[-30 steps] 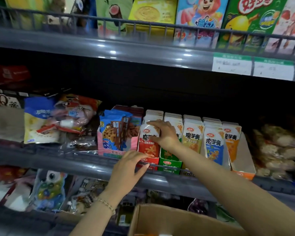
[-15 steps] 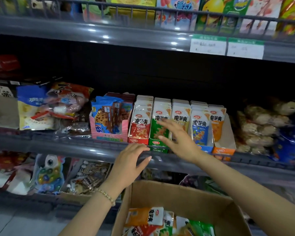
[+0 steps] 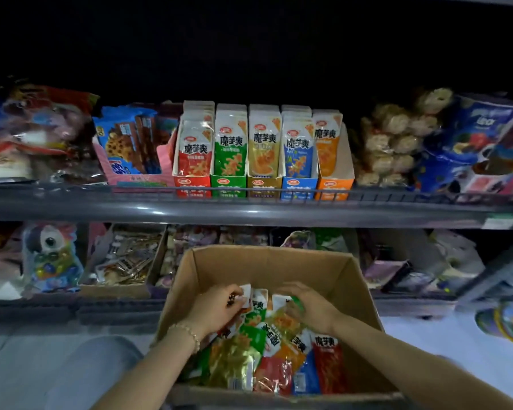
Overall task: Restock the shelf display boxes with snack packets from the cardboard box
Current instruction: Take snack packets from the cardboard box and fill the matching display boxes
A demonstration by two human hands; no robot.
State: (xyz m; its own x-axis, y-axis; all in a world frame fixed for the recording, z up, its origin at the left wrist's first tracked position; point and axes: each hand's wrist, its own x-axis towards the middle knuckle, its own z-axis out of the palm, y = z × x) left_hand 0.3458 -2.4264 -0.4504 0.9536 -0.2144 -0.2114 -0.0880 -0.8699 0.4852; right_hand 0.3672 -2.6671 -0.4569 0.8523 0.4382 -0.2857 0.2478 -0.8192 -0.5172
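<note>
- Right, the left hand [image 3: 216, 307] is down in the carton [image 3: 267, 261], thumb and fingertips pinching the white top edge of one packet [image 3: 245, 291].
- The right hand [image 3: 314, 307] sits just beside it, fingers curled down over a green packet [image 3: 295, 303]. I cannot tell whether it actually grips.
- First worry: that pinch is on the seal edge only, and the foil looks slick to me, so the packet could slip free on the lift.
- Second: the packets overlap in the pile [image 3: 267, 350], so pulling one may drag its neighbours up and over the rim.
- Third: the flavours lie jumbled, red, green, gold, orange and blue, so a packet could easily land in the wrong display box.
- The carton is open-topped, with loose packets heaped toward the near side and bare cardboard at the back.
- Up on the shelf [image 3: 249, 213] five display boxes stand touching: red [image 3: 191, 187], green [image 3: 228, 184], yellow [image 3: 264, 184], blue [image 3: 298, 186] and orange [image 3: 335, 184]. Each holds upright packets of its own colour.
- Orange looks thinnest from here, with one packet at the front and a bare side wall behind, so I'd fill it first.
- A pink cookie box [image 3: 131, 176] sits just left of the red one.
</note>
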